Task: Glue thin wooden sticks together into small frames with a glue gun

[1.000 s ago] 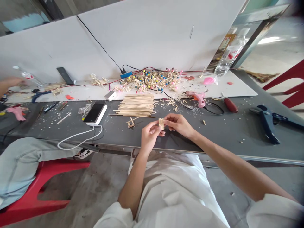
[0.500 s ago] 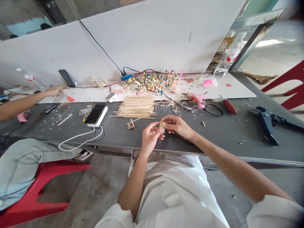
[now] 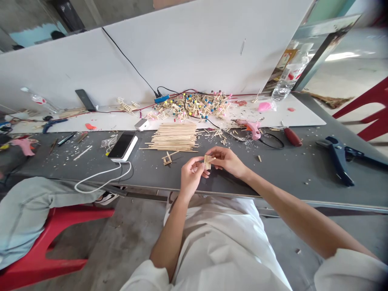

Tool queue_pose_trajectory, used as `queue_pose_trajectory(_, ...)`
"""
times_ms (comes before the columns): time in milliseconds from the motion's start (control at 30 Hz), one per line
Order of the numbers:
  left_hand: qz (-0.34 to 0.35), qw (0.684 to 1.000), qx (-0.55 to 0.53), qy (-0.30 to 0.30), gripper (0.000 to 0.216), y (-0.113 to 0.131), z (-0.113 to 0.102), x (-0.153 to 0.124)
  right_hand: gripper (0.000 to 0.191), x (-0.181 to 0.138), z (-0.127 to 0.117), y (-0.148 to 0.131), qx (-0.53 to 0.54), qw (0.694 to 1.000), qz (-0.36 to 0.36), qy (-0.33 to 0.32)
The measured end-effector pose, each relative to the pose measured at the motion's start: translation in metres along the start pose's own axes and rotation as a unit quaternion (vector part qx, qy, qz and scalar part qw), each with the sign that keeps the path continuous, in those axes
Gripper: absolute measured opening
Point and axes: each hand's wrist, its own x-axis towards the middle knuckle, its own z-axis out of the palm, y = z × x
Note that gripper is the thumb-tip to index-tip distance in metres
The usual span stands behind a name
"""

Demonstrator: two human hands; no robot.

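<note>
My left hand (image 3: 191, 174) pinches a small panel of short wooden sticks (image 3: 207, 163) laid side by side, just above the table's front edge. My right hand (image 3: 226, 160) is closed at the panel's right side, its thumb and forefinger on a short wooden stick (image 3: 212, 159) that slants across the panel's face. The fingers partly cover both pieces. Left of my hands, a small frame of glued sticks (image 3: 167, 158) lies on the grey table (image 3: 157, 173). Behind it is a row of long wooden sticks (image 3: 174, 136).
Sticks with coloured ball ends (image 3: 194, 105) are heaped at the back. A pink glue gun (image 3: 253, 128), a red-handled tool (image 3: 292, 136) and dark blue cutters (image 3: 338, 159) lie to the right. Leftward are a phone on a white block (image 3: 123, 146), its cable, and a seated person's leg (image 3: 39, 202).
The slanting stick now shows across the panel, whose face is more visible. At far left the other person's arm has withdrawn, and blue-handled pliers now show there.
</note>
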Motion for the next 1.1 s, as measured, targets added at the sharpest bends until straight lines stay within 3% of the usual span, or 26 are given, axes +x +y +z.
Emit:
queue_pose_trajectory(667, -0.001, 1.0, 0.01, 0.002, 0.047, 0.0004, 0.0, 0.0001, 0.042, -0.0015, 0.0013, -0.0092, 0.001, 0.999, -0.031, 0.029)
queue_pose_trajectory(1100, -0.01, 1.0, -0.003, 0.003, 0.05, 0.0016, 0.0007, -0.0007, 0.041, -0.0005, -0.0009, -0.0009, -0.024, 0.999, -0.031, 0.02)
